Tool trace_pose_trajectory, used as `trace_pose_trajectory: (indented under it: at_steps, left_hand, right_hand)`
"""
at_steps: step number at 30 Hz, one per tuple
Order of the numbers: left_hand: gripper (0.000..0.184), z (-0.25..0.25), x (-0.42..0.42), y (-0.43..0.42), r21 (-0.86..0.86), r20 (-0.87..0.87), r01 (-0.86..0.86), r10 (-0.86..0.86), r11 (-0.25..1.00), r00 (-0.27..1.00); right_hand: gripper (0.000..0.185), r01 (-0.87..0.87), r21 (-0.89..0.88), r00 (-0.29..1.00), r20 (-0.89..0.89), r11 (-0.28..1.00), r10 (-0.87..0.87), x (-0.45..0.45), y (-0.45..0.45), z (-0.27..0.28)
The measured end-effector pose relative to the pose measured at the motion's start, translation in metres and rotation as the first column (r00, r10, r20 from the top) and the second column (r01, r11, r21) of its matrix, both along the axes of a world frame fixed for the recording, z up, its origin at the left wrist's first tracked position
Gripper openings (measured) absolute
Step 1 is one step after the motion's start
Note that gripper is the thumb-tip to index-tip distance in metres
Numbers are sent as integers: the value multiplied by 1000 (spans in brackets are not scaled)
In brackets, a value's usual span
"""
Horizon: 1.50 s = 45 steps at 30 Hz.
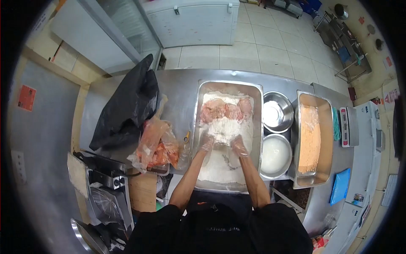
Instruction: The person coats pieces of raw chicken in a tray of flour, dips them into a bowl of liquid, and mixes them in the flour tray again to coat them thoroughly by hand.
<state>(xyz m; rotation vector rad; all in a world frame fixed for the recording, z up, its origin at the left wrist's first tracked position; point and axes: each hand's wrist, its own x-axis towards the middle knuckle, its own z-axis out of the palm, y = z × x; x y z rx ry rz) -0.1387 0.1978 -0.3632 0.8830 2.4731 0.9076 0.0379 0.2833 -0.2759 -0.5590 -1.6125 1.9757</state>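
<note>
A deep steel pan (259,127) in front of me holds white flour (220,171). Several pieces of raw, pinkish meat (218,110) lie on the flour in its far half. My left hand (207,143) and my right hand (239,146), both in clear plastic gloves, reach into the middle of the pan. Between them is a flour-covered mound (224,129), just on my side of the bare meat; I cannot tell whether meat is under it. Both hands touch the mound's sides, and their fingers are mostly hidden in flour.
Right of the pan stand a steel bowl (278,111), a bowl of whitish liquid (275,156), a steel pan of orange crumbs (308,139) and a scale (349,127). To the left lie a black plastic bag (127,110) and a clear bag of reddish meat (158,148).
</note>
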Motion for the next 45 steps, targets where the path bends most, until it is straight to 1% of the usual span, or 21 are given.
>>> trace_pose_trajectory:
  at_steps: [2,4,6,9,11,14,17,18,20,22,24,25,27,28,29,30,33,36,39,42,45]
  left_hand:
    - [16,108,-24,34,179,-50,104,-97,978,994]
    - [19,176,-46,68,210,-136,210,-184,955,973]
    - [24,211,-66,103,45,-209,302,-287,952,935]
    - [26,197,-87,140,-257,-162,418,-465,871,870]
    - [27,157,-98,149,-376,-220,558,-657,740,721]
    - [33,104,-93,150,-358,-39,412,-454,838,890]
    - [35,19,-90,113,-61,288,602,-564,796,774]
    - [39,12,-91,121,-348,295,781,-730,519,617]
    - [39,68,-67,71,-179,313,672,-605,719,732]
    - [39,115,-68,62,-163,266,682,-634,713,727]
    - [38,141,-86,87,-317,178,799,-796,511,579]
    - [34,204,-86,105,-412,178,717,-722,562,669]
    - [28,164,-106,130,-186,-140,520,-546,834,826]
    - [30,161,-119,148,-222,-22,510,-528,831,849]
    - [29,157,-120,145,-223,18,505,-515,834,857]
    - [29,150,-120,142,-220,63,503,-502,836,862]
    - [31,161,-83,106,-261,133,533,-517,805,846]
    - [32,81,-50,31,-241,-44,539,-564,807,824]
    - [34,18,-13,-19,-317,-41,405,-439,858,898]
    - [34,68,11,-53,-414,95,415,-415,810,905]
    - [37,86,2,-52,-425,318,392,-271,816,908]
  right_hand:
    - [15,151,614,916,208,775,-343,-11,38,-24]
    - [15,22,975,701,143,221,-699,-10,79,-58]
    - [19,186,960,635,43,207,-771,-29,102,7]
    - [23,-203,859,683,468,469,-561,-32,153,-58]
    - [26,-138,824,744,452,549,-492,-42,162,-9]
    - [26,-125,783,771,463,610,-437,-59,170,21]
    - [24,-293,682,757,594,670,-274,-60,155,-28]
    - [23,-348,605,769,621,717,-151,-52,149,-36]
    - [22,-399,435,802,592,807,77,-33,146,-46]
    - [21,-310,345,869,481,886,116,-27,158,-44]
    - [21,-31,582,883,398,813,-251,-52,181,-43]
    - [20,87,701,836,335,708,-435,-72,191,-41]
    - [17,-343,813,626,571,471,-531,-120,173,-9]
    - [15,-645,693,447,684,322,-576,-138,159,4]
    - [27,-773,616,466,713,150,-524,-155,156,-66]
    - [9,-509,860,814,497,42,-299,-145,133,-9]
    - [24,-613,753,780,625,239,31,-123,131,-6]
    - [35,-780,253,388,913,573,126,-81,129,40]
    - [28,-728,547,563,821,413,-94,-12,82,19]
    - [22,-771,555,551,827,313,-111,24,51,5]
    - [21,-636,562,583,799,529,-148,36,21,-15]
